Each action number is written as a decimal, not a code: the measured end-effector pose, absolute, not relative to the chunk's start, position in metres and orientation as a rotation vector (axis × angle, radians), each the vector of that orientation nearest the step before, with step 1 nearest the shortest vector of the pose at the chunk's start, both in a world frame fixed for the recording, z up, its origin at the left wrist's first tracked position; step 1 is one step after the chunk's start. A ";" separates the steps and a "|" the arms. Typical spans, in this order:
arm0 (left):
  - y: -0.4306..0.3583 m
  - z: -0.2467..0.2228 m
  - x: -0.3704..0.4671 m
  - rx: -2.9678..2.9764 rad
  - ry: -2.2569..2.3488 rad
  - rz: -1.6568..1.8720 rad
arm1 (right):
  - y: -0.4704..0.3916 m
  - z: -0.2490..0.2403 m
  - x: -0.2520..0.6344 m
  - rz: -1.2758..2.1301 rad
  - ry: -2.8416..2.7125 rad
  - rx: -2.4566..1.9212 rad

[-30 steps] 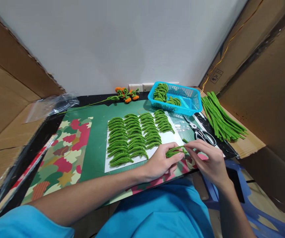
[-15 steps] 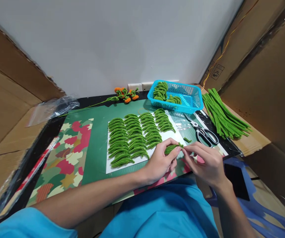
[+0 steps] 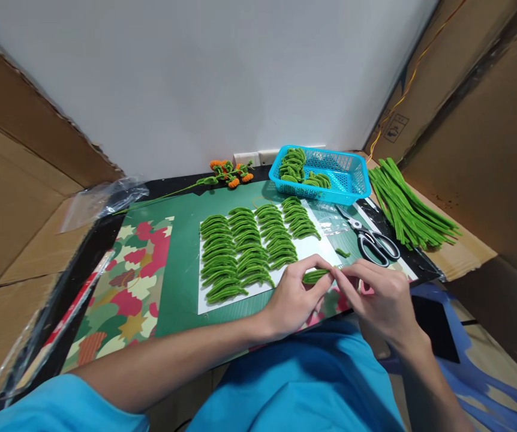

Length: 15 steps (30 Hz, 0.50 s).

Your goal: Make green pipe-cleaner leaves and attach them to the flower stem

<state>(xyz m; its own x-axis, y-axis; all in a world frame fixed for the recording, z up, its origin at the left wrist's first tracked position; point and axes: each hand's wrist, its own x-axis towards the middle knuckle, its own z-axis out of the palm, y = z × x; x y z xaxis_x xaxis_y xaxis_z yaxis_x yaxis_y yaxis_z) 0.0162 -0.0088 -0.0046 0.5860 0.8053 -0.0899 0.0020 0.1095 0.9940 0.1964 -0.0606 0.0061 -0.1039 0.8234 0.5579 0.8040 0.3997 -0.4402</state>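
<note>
Between my hands is a green fuzzy pipe cleaner leaf [image 3: 315, 276], bent into a narrow loop. My left hand [image 3: 297, 295] pinches it with thumb and forefinger, close to its right end. The fingertips of my right hand [image 3: 378, 295] are closed on that same end, touching the left fingertips; the tip itself is hidden by them. Left of my hands, rows of curved green pipe cleaner leaves [image 3: 252, 252] lie on a white sheet [image 3: 309, 247]. A short green pipe cleaner piece [image 3: 342, 253] rests on the mat just beyond my right hand.
Black-handled scissors [image 3: 378, 246] lie at the right, below a blue basket [image 3: 352, 195] holding more green loops. A bundle of green pipe cleaners [image 3: 411, 207] is beside them. Orange pipe cleaner flowers [image 3: 233, 174] lie at the back. Cardboard walls [image 3: 478, 132] stand on both sides.
My fingertips have come together over the leaf's right end, which showed between them before and is now covered. The view has shifted slightly; the rows look the same.
</note>
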 end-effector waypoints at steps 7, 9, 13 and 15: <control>-0.012 0.003 0.015 1.399 0.777 0.691 | -0.061 0.012 0.188 0.644 -1.428 -1.443; -0.012 0.003 0.016 1.404 0.784 0.702 | -0.060 0.012 0.189 0.744 -1.370 -1.437; -0.010 0.003 0.017 1.389 0.793 0.706 | -0.059 0.013 0.193 0.717 -1.389 -1.461; -0.008 0.005 0.017 1.379 0.796 0.708 | -0.060 0.015 0.197 0.661 -1.466 -1.442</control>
